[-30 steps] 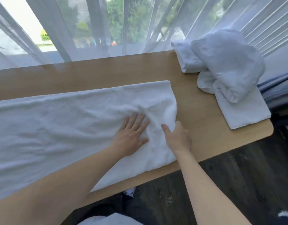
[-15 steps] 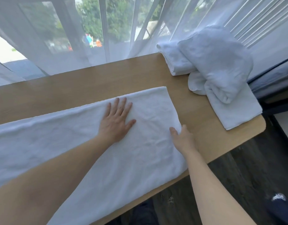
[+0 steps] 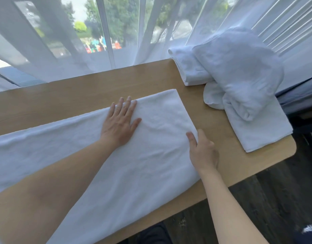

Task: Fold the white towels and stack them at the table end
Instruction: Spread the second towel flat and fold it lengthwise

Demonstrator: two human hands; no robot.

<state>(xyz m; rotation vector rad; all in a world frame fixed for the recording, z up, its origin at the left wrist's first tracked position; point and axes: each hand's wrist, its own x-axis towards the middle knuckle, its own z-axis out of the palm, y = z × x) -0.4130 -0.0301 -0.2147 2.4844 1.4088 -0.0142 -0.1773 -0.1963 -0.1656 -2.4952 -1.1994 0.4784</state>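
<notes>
Desk [image 3: 81, 88] first: it is long and brown, and it runs from the person's left side out to a rounded end on the right, past both hands. On it lies the big white towel [image 3: 116, 164]. It is one long strip, and its long way goes the same way as the desk. Its short end sits right by the hands, and the rest trails off far to the left, out of the picture.

Past the right hand, at the desk end, is the pile of towels [image 3: 239, 85]. Some are folded flat and one lumpy one is slumped on top. A bare strip of desk lies between that pile and the big towel.

Now the hands. The left hand [image 3: 121, 122] lies flat and wide open on the towel, fingers spread, near the far long edge, pressing it down. It holds nothing. The right hand [image 3: 203, 152] is at the short end, and it is the one nearer the pile. Its thumb rests on top of the cloth, and its fingers are curled at the edge. I cannot tell if they pinch the cloth or just touch it.

I think the next move is a fold along the long way, so this near end would go leftward over the strip, toward the far end.
</notes>
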